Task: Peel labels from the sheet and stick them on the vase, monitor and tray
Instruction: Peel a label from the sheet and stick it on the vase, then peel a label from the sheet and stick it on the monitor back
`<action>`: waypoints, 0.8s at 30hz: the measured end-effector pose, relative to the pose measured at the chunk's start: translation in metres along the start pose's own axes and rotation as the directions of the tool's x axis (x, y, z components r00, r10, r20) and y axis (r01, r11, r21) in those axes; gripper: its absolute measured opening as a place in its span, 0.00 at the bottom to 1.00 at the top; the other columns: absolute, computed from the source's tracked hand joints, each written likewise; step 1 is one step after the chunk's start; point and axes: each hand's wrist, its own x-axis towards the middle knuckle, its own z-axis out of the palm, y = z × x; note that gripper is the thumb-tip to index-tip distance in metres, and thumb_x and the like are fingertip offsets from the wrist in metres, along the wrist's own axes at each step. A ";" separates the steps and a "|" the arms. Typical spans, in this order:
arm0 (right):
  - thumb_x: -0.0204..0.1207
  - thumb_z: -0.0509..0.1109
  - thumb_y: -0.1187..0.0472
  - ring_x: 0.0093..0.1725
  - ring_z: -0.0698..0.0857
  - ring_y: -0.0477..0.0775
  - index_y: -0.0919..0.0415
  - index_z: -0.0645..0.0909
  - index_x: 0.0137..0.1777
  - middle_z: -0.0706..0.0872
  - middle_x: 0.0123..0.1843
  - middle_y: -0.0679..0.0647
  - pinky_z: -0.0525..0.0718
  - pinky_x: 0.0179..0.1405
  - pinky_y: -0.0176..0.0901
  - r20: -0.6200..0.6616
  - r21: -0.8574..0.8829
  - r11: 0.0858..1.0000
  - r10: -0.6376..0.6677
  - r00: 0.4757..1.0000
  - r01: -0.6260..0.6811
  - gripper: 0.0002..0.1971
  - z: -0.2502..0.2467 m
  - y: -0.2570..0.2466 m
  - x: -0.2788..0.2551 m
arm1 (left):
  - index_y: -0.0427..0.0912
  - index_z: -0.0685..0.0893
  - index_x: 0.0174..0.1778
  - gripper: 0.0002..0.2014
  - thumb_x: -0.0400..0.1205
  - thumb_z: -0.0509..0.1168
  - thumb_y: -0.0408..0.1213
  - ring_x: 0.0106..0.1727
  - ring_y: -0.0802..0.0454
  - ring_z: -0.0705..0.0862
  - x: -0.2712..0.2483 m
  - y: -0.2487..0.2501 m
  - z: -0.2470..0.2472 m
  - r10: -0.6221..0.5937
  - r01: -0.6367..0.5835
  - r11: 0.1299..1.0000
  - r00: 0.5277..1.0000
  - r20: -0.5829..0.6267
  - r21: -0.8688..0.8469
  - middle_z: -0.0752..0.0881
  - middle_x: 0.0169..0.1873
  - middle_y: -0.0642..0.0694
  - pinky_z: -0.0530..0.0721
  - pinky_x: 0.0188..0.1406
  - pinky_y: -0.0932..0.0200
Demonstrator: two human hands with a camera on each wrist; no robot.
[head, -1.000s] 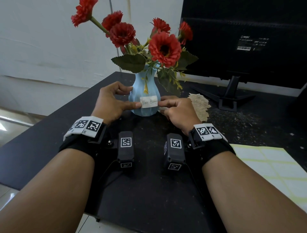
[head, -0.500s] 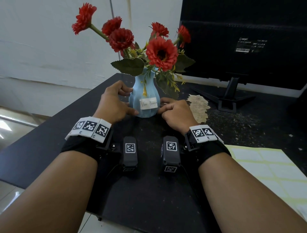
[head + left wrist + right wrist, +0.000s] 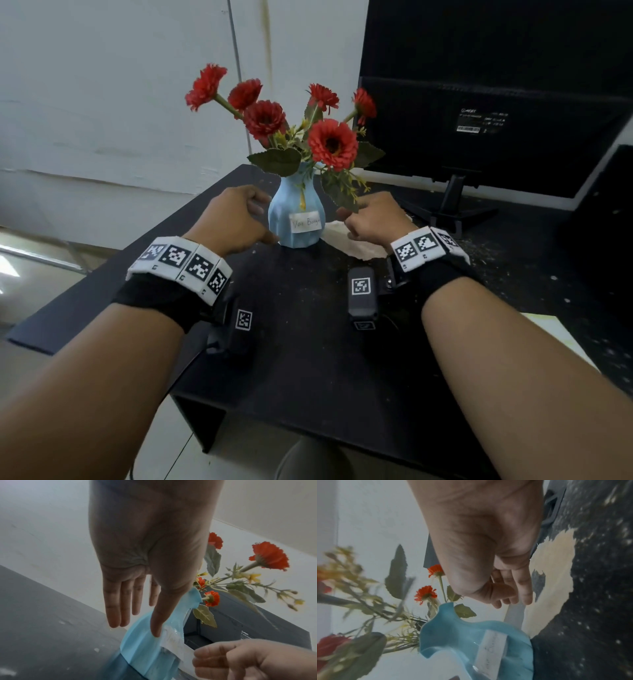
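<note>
A light blue vase (image 3: 286, 219) with red flowers (image 3: 332, 144) stands on the black table (image 3: 308, 342). A white handwritten label (image 3: 306, 222) is stuck on its front. My left hand (image 3: 263, 219) is just left of the vase with straight fingers (image 3: 113, 609), its thumb tip by the label (image 3: 173, 641). My right hand (image 3: 346, 222) hovers just right of the vase, fingers loosely curled (image 3: 510, 600), holding nothing. The monitor (image 3: 479, 102) shows its back at the rear right. A corner of the yellow label sheet (image 3: 555, 329) lies at the right, partly hidden by my forearm.
A pale scraped patch (image 3: 356, 245) marks the table right of the vase. The monitor stand (image 3: 452, 205) sits behind my right hand. A dark object (image 3: 609, 212) fills the far right edge. The table's front edge (image 3: 308, 431) is near me, with floor below.
Both hands have let go of the label and drawn apart to the vase's sides. The label stays stuck on the vase. The view has pulled back and up.
</note>
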 end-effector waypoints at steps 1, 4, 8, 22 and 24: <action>0.62 0.69 0.69 0.59 0.91 0.68 0.65 0.87 0.31 0.93 0.51 0.67 0.93 0.49 0.55 0.010 -0.014 1.000 -0.016 1.000 0.016 0.05 -0.004 -0.001 -0.002 | 0.50 0.84 0.65 0.29 0.71 0.86 0.33 0.44 0.55 0.86 -0.005 0.003 -0.001 -0.005 0.005 1.000 1.000 -0.001 0.003 0.87 0.54 0.51 0.76 0.29 0.68; 0.61 0.71 0.70 0.57 0.93 0.64 0.65 0.87 0.33 0.94 0.48 0.64 0.91 0.46 0.58 0.062 -0.039 0.999 -0.032 0.998 0.035 0.03 -0.013 -0.009 -0.015 | 0.47 0.84 0.60 0.24 0.71 0.84 0.32 0.44 0.52 0.89 -0.017 0.011 0.000 -0.009 0.008 0.999 1.000 0.018 0.040 0.89 0.50 0.49 0.83 0.33 0.61; 0.74 0.71 0.74 0.52 0.91 0.51 0.50 0.88 0.36 0.95 0.53 0.52 0.92 0.54 0.51 0.060 -0.032 0.999 -0.012 0.998 0.014 0.16 -0.026 -0.016 -0.038 | 0.47 0.87 0.54 0.18 0.71 0.84 0.34 0.48 0.47 0.91 -0.034 0.022 -0.003 0.003 -0.011 0.996 0.995 0.096 0.083 0.92 0.51 0.45 0.92 0.50 0.49; 0.80 0.73 0.70 0.45 0.91 0.54 0.59 0.91 0.54 0.92 0.52 0.57 0.88 0.39 0.43 0.101 -0.088 0.992 0.101 0.990 -0.093 0.09 -0.080 0.005 -0.106 | 0.48 0.89 0.62 0.16 0.79 0.80 0.39 0.53 0.49 0.93 -0.096 0.067 0.027 0.157 -0.180 0.984 0.891 0.426 0.015 0.93 0.52 0.50 0.91 0.47 0.60; 0.80 0.74 0.67 0.47 0.92 0.53 0.57 0.91 0.53 0.93 0.52 0.57 0.87 0.38 0.42 0.088 -0.114 0.987 0.123 0.989 -0.112 0.08 -0.095 0.012 -0.122 | 0.47 0.90 0.62 0.16 0.79 0.81 0.38 0.56 0.48 0.93 -0.101 0.076 0.033 0.178 -0.193 0.981 0.883 0.435 -0.008 0.93 0.52 0.50 0.93 0.49 0.57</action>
